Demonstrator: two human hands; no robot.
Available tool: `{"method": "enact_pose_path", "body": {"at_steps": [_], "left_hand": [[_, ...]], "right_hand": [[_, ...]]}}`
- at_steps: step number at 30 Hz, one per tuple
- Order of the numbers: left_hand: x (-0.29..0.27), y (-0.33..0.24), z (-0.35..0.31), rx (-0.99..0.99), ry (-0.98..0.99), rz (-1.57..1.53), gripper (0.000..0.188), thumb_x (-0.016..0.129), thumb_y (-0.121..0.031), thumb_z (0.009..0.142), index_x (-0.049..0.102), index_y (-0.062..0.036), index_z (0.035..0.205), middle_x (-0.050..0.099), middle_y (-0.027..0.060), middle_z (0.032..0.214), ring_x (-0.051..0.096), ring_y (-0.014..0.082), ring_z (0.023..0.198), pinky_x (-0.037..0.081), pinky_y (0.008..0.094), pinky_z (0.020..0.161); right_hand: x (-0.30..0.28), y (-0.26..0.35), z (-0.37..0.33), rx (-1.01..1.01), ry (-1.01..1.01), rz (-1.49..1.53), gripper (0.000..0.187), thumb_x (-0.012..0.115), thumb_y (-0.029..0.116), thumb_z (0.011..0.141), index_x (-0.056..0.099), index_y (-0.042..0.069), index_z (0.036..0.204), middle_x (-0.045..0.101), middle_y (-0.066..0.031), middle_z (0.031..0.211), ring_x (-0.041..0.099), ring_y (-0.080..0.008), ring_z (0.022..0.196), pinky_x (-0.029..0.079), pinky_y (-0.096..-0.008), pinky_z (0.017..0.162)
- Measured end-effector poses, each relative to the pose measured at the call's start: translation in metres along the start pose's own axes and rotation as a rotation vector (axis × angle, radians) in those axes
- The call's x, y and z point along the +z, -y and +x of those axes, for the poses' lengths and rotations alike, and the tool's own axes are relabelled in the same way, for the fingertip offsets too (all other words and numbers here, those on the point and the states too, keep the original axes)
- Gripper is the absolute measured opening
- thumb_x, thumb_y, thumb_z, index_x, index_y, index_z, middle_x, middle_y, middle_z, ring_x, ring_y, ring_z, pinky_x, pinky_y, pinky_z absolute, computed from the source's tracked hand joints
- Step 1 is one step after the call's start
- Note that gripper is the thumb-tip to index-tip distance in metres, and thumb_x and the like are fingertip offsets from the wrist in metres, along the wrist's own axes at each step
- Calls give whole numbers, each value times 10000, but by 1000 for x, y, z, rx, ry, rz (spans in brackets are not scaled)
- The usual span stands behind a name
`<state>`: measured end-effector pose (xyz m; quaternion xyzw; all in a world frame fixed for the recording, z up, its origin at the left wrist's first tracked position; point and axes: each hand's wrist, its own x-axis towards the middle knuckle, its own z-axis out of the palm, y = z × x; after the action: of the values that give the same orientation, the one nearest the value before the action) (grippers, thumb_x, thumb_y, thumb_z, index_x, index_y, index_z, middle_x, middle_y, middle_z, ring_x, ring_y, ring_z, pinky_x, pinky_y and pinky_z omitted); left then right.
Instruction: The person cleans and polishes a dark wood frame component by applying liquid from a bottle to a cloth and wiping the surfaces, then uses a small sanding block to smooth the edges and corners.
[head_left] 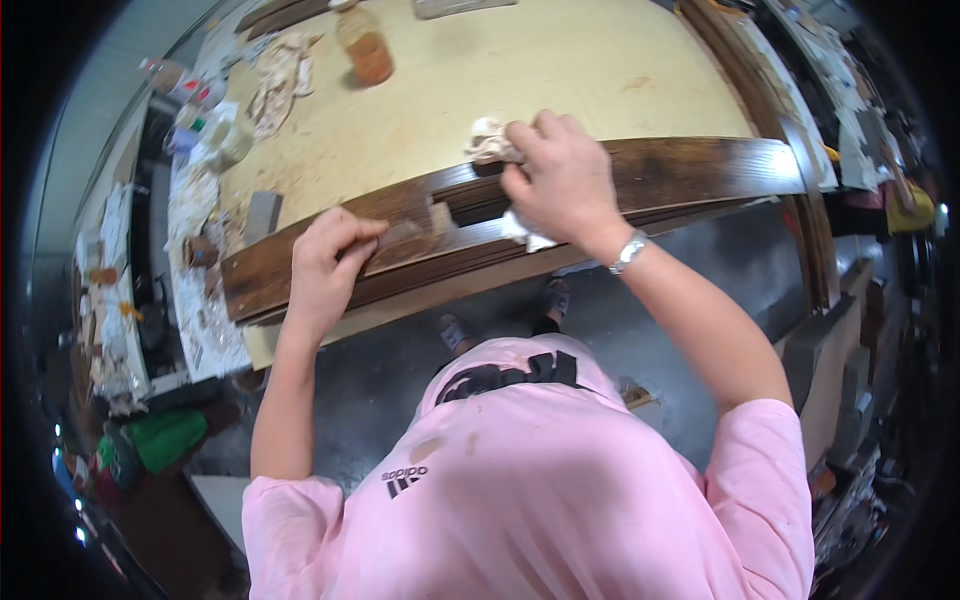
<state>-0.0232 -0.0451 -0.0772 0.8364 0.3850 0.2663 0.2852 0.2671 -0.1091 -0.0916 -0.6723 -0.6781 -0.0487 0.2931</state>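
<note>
A long dark-brown wooden board (700, 168) with a rectangular cut-out lies across the near edge of the pale worktop. My right hand (565, 180), with a metal watch on its wrist, is closed on a crumpled whitish rag (490, 143) above the cut-out. A white scrap (527, 236) shows below that hand at the board's near side. My left hand (335, 255) is over the left part of the board, its fingers curled and pinched together. What they hold, if anything, is hidden.
On the pale worktop (560, 70) stands a bottle of orange-brown liquid (368, 58). A stained cloth (282, 80) and a grey block (262, 215) lie to the left. Bottles and paper clutter the left edge. Long brown mouldings (725, 60) lie at the right.
</note>
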Motion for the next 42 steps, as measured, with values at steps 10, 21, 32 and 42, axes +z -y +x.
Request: {"method": "enact_pose_path", "body": {"at_steps": [10,21,32,42], "left_hand": [[87,-82,60,126,183,-241,235,632,31,868,717,-28,1078,684,88,963,650,200,904,506,304,819],[172,-111,111,367,128,-125,120,692,-15,843,749,-49,943,561,119,770,591,299,755,477,394,685],[169,-118,110,316,194,-129,125,712,4,848,755,-18,963,582,126,778,611,264,743,477,347,671],[226,-151,140,523,176,-159,138,687,-26,856,760,-48,971,620,151,845,633,340,829,505,408,747]], "right_hand": [[-56,-72,4,139,-43,-107,189,603,213,826,647,139,994,627,-108,940,646,-324,885,543,-452,735],[-99,-229,-34,436,-78,-458,338,546,290,867,676,123,1131,650,-176,960,632,-381,948,515,-513,834],[-99,-218,-39,471,-96,-377,261,576,267,865,651,109,1059,624,-151,971,619,-366,972,505,-500,823],[-100,-218,-37,501,-102,-321,285,579,286,843,668,118,1055,641,-148,988,614,-351,1000,510,-491,847]]}}
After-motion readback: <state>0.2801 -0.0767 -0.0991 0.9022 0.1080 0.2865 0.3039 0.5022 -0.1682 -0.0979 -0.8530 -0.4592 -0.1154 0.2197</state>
